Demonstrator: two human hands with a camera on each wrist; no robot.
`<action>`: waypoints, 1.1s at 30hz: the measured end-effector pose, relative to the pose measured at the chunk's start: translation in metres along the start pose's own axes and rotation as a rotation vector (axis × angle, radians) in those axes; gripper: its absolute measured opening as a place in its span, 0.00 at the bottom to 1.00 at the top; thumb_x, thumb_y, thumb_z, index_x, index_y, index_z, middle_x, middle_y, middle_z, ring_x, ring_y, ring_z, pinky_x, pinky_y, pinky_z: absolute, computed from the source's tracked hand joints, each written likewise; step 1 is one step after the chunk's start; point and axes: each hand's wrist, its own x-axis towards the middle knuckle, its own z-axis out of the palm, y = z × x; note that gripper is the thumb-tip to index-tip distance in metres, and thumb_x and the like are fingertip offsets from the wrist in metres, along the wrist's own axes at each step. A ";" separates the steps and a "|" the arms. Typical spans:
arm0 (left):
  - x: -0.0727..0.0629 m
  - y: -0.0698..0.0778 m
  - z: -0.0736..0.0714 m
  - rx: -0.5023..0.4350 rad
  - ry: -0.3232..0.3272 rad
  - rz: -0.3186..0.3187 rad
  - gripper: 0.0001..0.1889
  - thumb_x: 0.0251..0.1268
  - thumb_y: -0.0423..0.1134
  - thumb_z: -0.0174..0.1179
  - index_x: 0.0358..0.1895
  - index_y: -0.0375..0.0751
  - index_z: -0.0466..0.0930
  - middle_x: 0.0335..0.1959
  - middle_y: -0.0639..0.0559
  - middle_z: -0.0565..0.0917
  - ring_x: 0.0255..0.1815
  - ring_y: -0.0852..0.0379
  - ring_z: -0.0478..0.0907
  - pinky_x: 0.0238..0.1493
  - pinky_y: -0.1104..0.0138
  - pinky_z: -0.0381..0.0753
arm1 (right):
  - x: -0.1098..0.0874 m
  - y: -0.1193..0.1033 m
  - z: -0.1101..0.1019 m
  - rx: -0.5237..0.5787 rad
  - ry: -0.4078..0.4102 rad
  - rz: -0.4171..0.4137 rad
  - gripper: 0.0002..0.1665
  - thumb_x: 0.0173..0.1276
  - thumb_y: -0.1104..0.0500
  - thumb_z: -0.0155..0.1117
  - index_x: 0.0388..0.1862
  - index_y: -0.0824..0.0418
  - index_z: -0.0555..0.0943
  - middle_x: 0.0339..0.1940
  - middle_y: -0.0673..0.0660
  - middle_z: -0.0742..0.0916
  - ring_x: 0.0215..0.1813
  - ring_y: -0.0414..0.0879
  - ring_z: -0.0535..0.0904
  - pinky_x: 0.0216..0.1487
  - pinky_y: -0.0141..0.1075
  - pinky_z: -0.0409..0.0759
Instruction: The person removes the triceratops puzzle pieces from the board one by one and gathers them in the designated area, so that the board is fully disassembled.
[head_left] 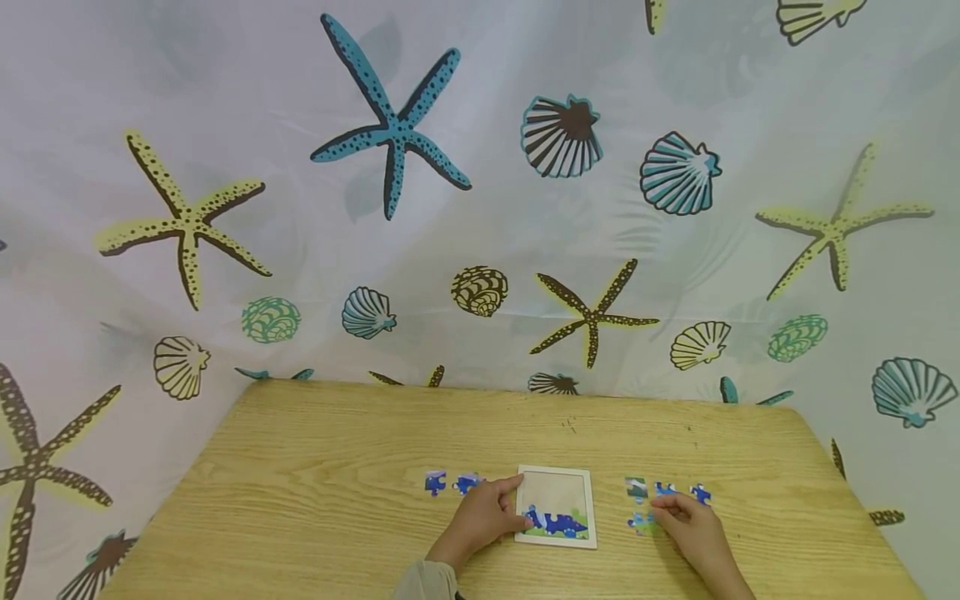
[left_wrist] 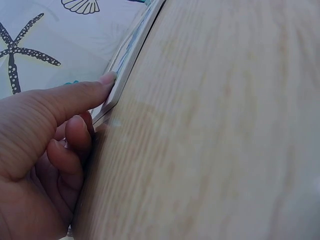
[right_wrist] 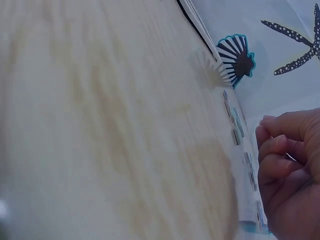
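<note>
A square white-rimmed puzzle tray point(head_left: 555, 492) lies on the table, with several joined blue and green pieces point(head_left: 557, 523) along its lower side. My left hand point(head_left: 483, 518) holds the tray by its left side; in the left wrist view the thumb point(left_wrist: 90, 97) rests on the rim, with other fingers curled below. My right hand point(head_left: 692, 525) hovers by the loose puzzle pieces to the right of the tray. Its thumb and index tips come together in the right wrist view, where the hand point(right_wrist: 292, 170) shows no piece between them. A blue-green piece point(head_left: 639, 523) lies beside its fingertips.
Left of the tray are two loose pieces, one point(head_left: 435, 482) apart and another point(head_left: 467, 482) close to my left hand. On the right lie a greenish piece point(head_left: 635, 487) and blue ones, including one point(head_left: 701, 493) farthest right. A patterned curtain point(head_left: 480, 208) borders the wooden table point(head_left: 330, 475).
</note>
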 end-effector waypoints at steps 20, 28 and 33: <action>0.000 -0.001 0.000 0.025 0.007 0.026 0.35 0.50 0.36 0.72 0.64 0.35 0.70 0.14 0.55 0.72 0.10 0.63 0.63 0.15 0.71 0.63 | -0.003 -0.048 0.065 -0.079 -0.230 -0.374 0.11 0.61 0.62 0.68 0.40 0.65 0.80 0.28 0.49 0.77 0.26 0.35 0.69 0.28 0.28 0.72; 0.001 -0.002 0.001 0.033 0.022 0.012 0.35 0.49 0.36 0.72 0.64 0.36 0.71 0.15 0.56 0.72 0.11 0.62 0.64 0.15 0.71 0.62 | 0.000 -0.048 0.073 -0.176 -0.254 -0.336 0.23 0.55 0.61 0.73 0.47 0.71 0.77 0.28 0.51 0.72 0.28 0.41 0.65 0.27 0.29 0.66; 0.000 -0.005 0.002 0.095 0.033 0.045 0.35 0.50 0.38 0.72 0.64 0.36 0.71 0.16 0.57 0.73 0.14 0.63 0.65 0.17 0.71 0.63 | 0.002 -0.045 0.072 -0.176 -0.279 -0.338 0.20 0.55 0.61 0.72 0.42 0.68 0.75 0.27 0.52 0.69 0.26 0.40 0.63 0.26 0.29 0.63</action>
